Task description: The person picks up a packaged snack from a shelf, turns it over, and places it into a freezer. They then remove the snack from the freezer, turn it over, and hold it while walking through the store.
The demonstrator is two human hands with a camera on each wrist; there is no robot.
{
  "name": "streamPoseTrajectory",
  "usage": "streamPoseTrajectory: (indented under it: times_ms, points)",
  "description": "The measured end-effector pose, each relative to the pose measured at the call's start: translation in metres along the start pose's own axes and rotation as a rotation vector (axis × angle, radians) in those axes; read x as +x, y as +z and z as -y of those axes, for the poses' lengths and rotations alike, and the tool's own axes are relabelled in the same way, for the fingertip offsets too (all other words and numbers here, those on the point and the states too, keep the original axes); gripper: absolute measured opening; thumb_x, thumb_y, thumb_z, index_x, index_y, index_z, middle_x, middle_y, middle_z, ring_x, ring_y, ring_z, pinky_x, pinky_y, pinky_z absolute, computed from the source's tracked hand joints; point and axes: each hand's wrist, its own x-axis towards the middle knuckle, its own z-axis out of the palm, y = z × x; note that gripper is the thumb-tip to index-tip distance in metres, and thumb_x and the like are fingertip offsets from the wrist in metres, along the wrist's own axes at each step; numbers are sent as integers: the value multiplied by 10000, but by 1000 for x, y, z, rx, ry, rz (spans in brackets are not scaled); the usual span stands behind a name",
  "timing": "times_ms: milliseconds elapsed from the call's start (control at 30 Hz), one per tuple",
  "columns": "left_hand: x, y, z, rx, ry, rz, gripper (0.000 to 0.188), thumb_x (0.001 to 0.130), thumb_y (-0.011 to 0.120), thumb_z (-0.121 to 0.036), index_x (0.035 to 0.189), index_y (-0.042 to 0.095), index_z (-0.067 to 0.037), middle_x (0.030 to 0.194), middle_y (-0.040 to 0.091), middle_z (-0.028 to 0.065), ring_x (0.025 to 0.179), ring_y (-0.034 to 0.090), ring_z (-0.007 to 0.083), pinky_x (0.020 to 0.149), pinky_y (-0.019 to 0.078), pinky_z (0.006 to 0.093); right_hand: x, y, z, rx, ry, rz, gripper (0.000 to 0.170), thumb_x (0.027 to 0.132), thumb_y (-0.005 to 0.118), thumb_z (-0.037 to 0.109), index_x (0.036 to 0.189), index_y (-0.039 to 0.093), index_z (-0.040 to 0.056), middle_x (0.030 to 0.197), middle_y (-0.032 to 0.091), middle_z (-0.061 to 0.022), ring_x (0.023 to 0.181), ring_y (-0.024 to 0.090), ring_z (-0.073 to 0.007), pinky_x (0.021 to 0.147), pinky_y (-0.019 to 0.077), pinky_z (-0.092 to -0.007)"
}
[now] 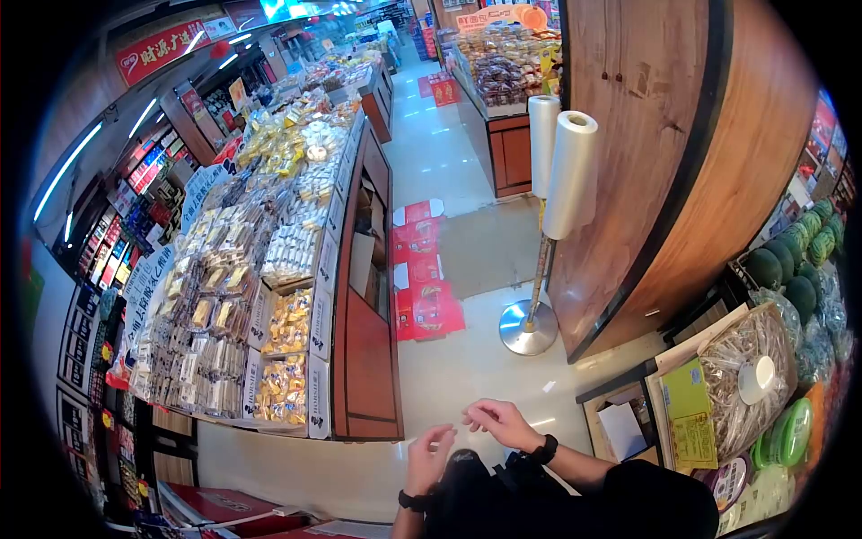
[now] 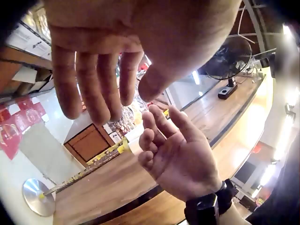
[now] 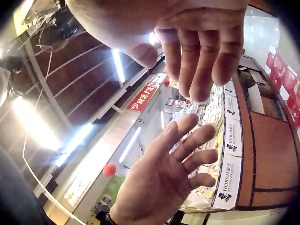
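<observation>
Both hands are held up in front of the body, palms toward each other, with a gap between them. My left hand (image 1: 431,456) holds nothing, and its fingers are loosely bent in the left wrist view. Facing it, my right hand (image 1: 499,424) has relaxed fingers and nothing in its grasp. A dark watch (image 1: 542,449) sits on the right wrist and a dark band (image 1: 416,502) on the left. Nearest the hands is the corner of a display counter (image 1: 370,395) stacked with packaged snacks (image 1: 280,395).
Plastic bag rolls (image 1: 572,175) stand on a pole with a round metal base (image 1: 528,327) ahead. To the right are a wooden partition (image 1: 628,162), a box of wrapped goods (image 1: 736,386) and watermelons (image 1: 799,292). Red mats (image 1: 426,310) lie on the aisle floor.
</observation>
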Motion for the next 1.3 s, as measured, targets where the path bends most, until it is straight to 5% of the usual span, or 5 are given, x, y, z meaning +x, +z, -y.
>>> streamPoseTrajectory:
  times_ms: [367, 500, 633, 933, 1300]
  points:
    - [22, -5, -15, 223, 106, 18, 328, 795, 794, -119, 1075, 669, -1, 940, 728, 97, 813, 694, 136, 676, 538, 245, 8, -34, 17, 280, 78, -66, 318, 1028, 494, 283, 1131, 631, 15, 936, 684, -76, 780, 647, -129, 687, 528, -263]
    - [34, -19, -19, 396, 107, 20, 267, 912, 669, -199, 1078, 674, 9, 932, 726, 108, 805, 701, 172, 679, 537, 273, 28, -26, -2, 213, 122, -60, 317, 1030, 488, 278, 1144, 634, 21, 948, 686, -66, 790, 644, -123, 690, 517, -259]
    - [55, -44, 3, 83, 94, 8, 294, 1006, 483, -238, 1061, 694, -41, 941, 721, 129, 854, 690, 255, 749, 525, 336, 58, -6, -1, 41, 129, -42, 321, 1048, 434, 236, 1165, 617, -1, 980, 693, -96, 813, 657, -140, 688, 520, -261]
    - [116, -97, 21, 54, 185, -101, 176, 894, 674, -184, 1009, 693, -52, 922, 710, 100, 772, 682, 234, 657, 537, 325, 119, 31, 19, 116, 228, -47, 736, 1039, 201, 555, 1173, 617, -37, 989, 692, -149, 825, 668, -204, 714, 521, -304]
    - [137, -99, 22, 80, 185, -22, 217, 872, 702, -200, 1029, 693, -51, 934, 716, 95, 781, 685, 201, 671, 538, 313, 147, 35, 35, 5, 136, -87, 433, 1060, 388, 321, 1160, 618, -31, 976, 698, -92, 801, 658, -147, 687, 507, -261]
